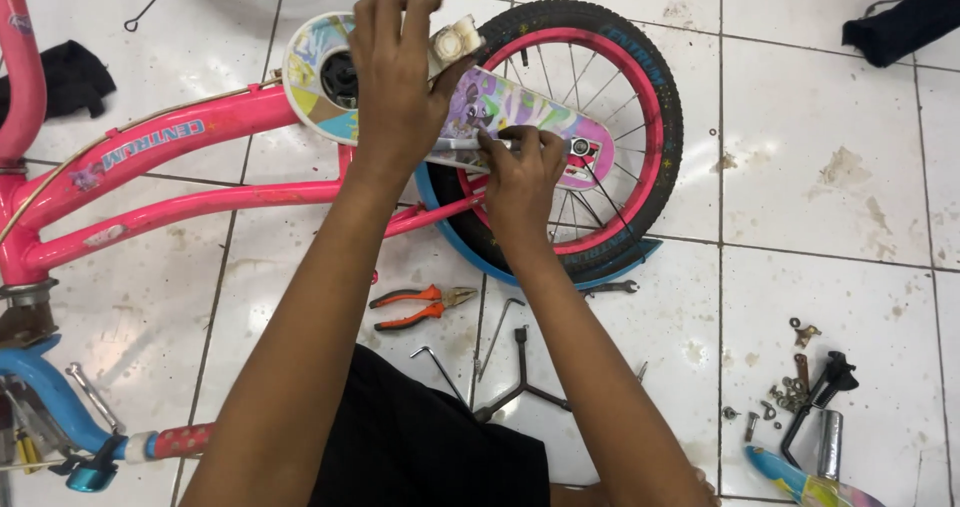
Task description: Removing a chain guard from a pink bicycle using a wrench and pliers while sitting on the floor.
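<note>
The chain guard (500,102) lies on the pink bicycle (180,157) under both hands; the left hand (400,77) presses it flat while the right hand (520,172) pinches a slim tool (462,144) at its lower edge. Judging by this, a fastener there is being worked, which calls for steady turning. Pliers (420,305) lie below the wrists.

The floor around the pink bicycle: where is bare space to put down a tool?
Free tiles lie right of the rear wheel, between it and the dark cloth, and below that, above the heap of small bolts. Crowded: the floor under the forearms, with orange pliers, hex keys and a three-way wrench. Both hands rest on the chain guard.
</note>
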